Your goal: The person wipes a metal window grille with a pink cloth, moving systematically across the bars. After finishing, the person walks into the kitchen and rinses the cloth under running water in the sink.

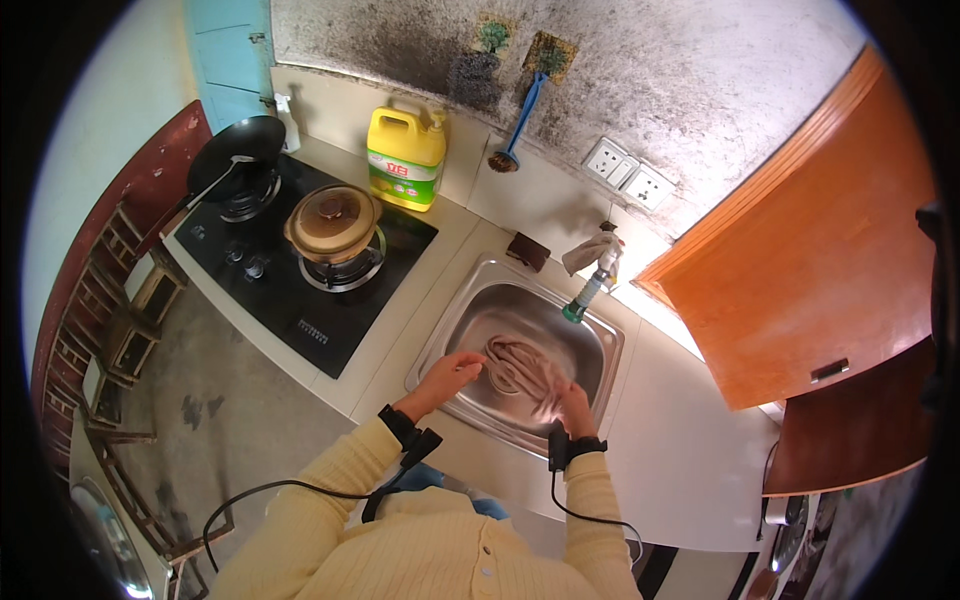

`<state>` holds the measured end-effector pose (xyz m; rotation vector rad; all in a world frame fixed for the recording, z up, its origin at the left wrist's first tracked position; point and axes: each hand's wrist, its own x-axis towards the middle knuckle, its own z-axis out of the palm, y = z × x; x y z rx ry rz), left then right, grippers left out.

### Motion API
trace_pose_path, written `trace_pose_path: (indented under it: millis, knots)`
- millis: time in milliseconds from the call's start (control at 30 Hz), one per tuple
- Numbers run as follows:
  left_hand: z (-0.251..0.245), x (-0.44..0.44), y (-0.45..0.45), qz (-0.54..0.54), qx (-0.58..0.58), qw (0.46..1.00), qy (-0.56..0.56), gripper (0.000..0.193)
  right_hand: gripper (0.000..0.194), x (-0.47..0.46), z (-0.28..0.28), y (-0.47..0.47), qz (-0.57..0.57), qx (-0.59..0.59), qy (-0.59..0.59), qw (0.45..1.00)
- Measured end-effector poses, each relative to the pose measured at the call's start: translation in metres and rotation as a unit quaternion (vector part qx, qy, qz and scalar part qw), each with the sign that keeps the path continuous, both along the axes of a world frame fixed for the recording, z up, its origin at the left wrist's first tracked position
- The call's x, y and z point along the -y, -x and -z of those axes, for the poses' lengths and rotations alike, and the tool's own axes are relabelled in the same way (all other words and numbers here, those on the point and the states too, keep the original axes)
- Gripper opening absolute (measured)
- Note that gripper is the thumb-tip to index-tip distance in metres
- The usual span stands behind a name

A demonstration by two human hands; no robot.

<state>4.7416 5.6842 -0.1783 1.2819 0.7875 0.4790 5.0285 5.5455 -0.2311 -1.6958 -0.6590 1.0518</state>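
A wrinkled brownish-pink cloth [521, 369] lies bunched in the stainless steel sink [469, 300], over part of its drain. My right hand [575, 409] grips the cloth's near right end, low in the basin by the front wall. My left hand [450, 379] is over the sink's left front rim, its thumb and fingers close together at the cloth's left edge; whether they touch the cloth is unclear. The faucet [589, 292], with a ribbed hose and green nozzle, points into the basin from behind, and no water is plainly seen running.
Left of the sink, a gas cooktop [337, 330] carries a lidded pot [334, 225] and a black wok [232, 154]. A yellow detergent jug [406, 161] stands behind. A dark sponge [528, 252] lies behind the sink; a blue-handled brush [521, 124] hangs on the wall. An orange cabinet [795, 247] overhangs at right.
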Motion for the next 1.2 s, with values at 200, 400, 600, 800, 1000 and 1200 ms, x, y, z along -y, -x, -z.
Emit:
trace_pose_path:
  millis: [200,400,600,800,1000,1200]
  knots:
    - [0.029,-0.031,-0.006,0.027,-0.026,0.999,0.034,0.035,0.022,-0.017,-0.006,-0.061,0.053,0.218,0.125,0.966]
    - [0.040,-0.061,-0.021,0.020,-0.043,0.993,0.104,0.035,0.046,-0.125,-0.154,-0.105,0.094,0.222,-0.099,0.965]
    - [0.052,-0.076,-0.020,-0.016,-0.040,0.992,0.117,0.034,0.048,-0.183,-0.206,-0.087,0.010,0.388,-0.063,0.920]
    - [0.069,-0.080,-0.023,-0.046,-0.043,0.990,0.129,0.028,0.042,-0.180,-0.201,-0.104,-0.025,0.326,-0.092,0.941]
    - [0.065,-0.075,-0.041,-0.042,-0.068,0.984,0.159,0.030,0.042,-0.175,-0.197,-0.116,-0.056,0.248,-0.110,0.961]
    - [0.064,-0.070,-0.061,-0.033,-0.077,0.980,0.180,0.033,0.045,-0.175,-0.197,-0.105,-0.019,0.211,-0.122,0.970]
